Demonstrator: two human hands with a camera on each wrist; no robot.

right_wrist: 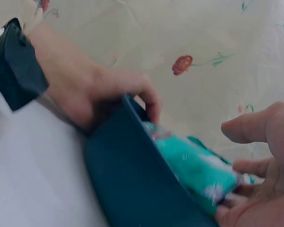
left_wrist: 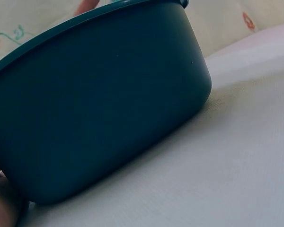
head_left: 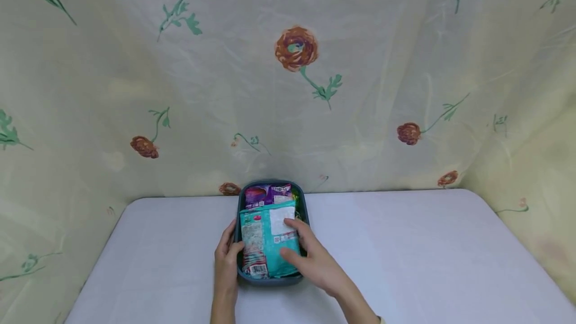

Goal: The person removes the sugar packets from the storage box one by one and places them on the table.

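A dark blue-green plastic bin (head_left: 270, 282) stands on the table, with a teal snack packet (head_left: 281, 251) lying on top of its contents. My left hand (head_left: 226, 259) grips the bin's left wall, thumb hooked over the rim; the right wrist view shows this hand (right_wrist: 109, 90) as well. Over the packet's right side lies my right hand (head_left: 317, 264), its thumb and forefinger spread apart. In the right wrist view, fingers of the right hand (right_wrist: 270, 179) touch the packet (right_wrist: 194, 165) while the thumb stands clear of it. The bin's side wall (left_wrist: 99, 99) fills much of the left wrist view.
Purple packets (head_left: 270, 194) sit at the bin's far end, beside a partly hidden green-yellow wrapper (head_left: 297, 199). The bin rests on a white-covered table (head_left: 405, 254). A flowered curtain (head_left: 360, 114) hangs behind the table's far edge.
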